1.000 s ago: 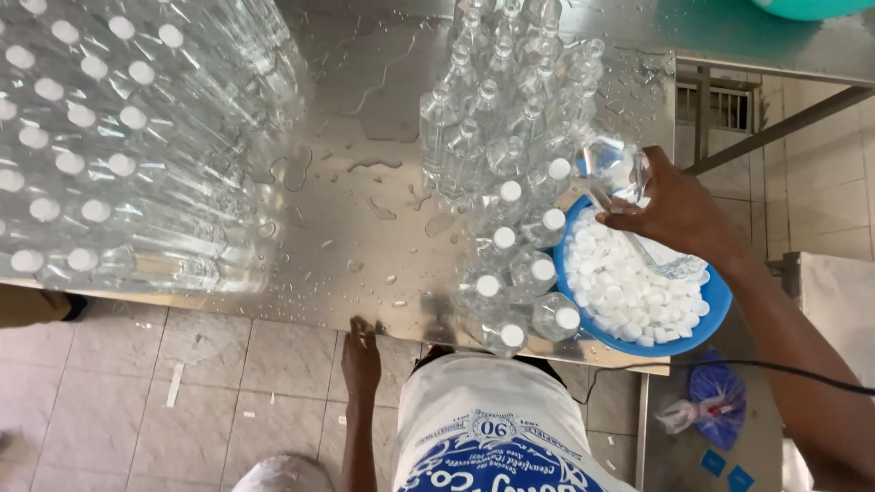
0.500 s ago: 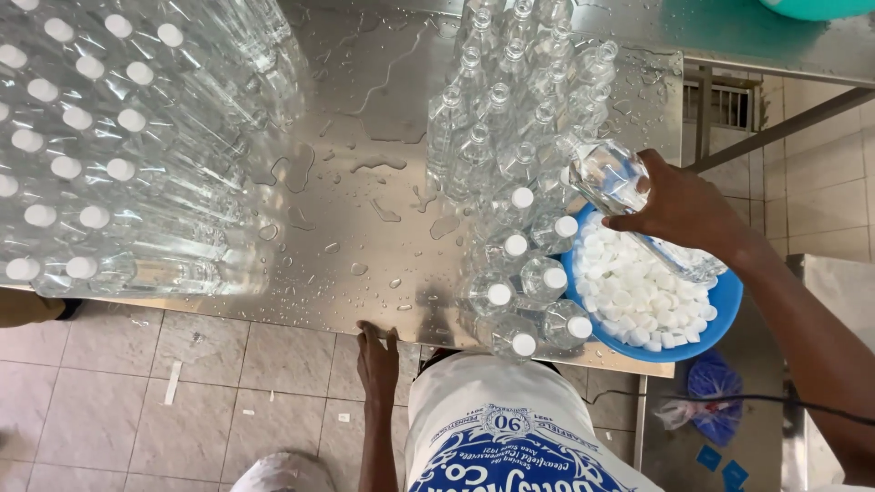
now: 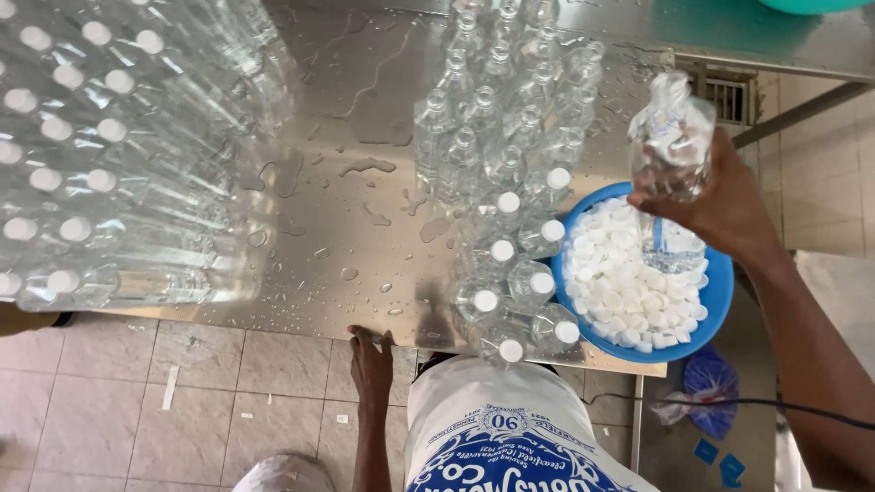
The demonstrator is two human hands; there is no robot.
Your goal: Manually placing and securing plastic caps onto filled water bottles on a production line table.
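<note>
Right hand (image 3: 725,205) is closed around a clear bottle (image 3: 672,137), fingers wrapped over its lower body; the bottle is uncapped, lifted clear of the table and held above the far rim of the blue bowl (image 3: 715,314). Half a second ago the same bottle lay lower and tilted, its mouth toward the bottle cluster; it now stands higher and closer to upright, to the right of the cluster and apart from it. The bowl holds white caps (image 3: 620,282) and sits at the near right corner of the steel table (image 3: 365,237), touching the nearest capped bottles (image 3: 510,273). Uncapped bottles (image 3: 492,109) fill the far part of that cluster, unchanged in position. Left hand (image 3: 371,357) rests at the near table edge, fingers curled on the rim, holding nothing; it has shifted little. A large block of capped bottles (image 3: 100,155) lies on its side on the left of the table, well apart from both hands. Water drops and puddles (image 3: 365,169) spread over the bare steel between the two groups.
</note>
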